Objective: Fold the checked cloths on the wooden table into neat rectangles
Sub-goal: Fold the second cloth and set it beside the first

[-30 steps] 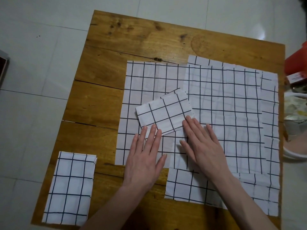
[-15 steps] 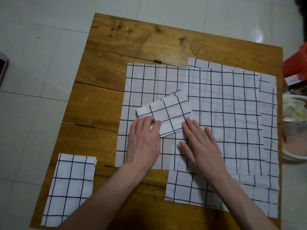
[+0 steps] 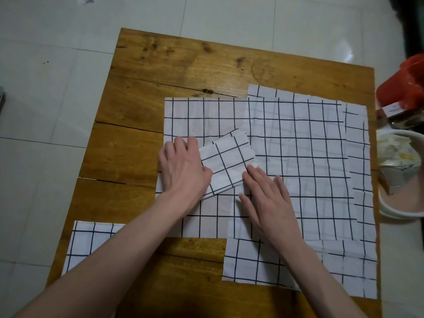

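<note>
Now our left hand [image 3: 183,167] grips the folded cloth's [image 3: 228,165] left end; its long axis tilts toward upper right, while our right hand [image 3: 267,198] lies flat, fingers straight, touching its lower-right corner.

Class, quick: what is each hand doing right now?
Left hand: fingers curled, gripping the left end of the small folded cloth.
Right hand: open, fingers flat, touching that cloth's near right corner.
</note>
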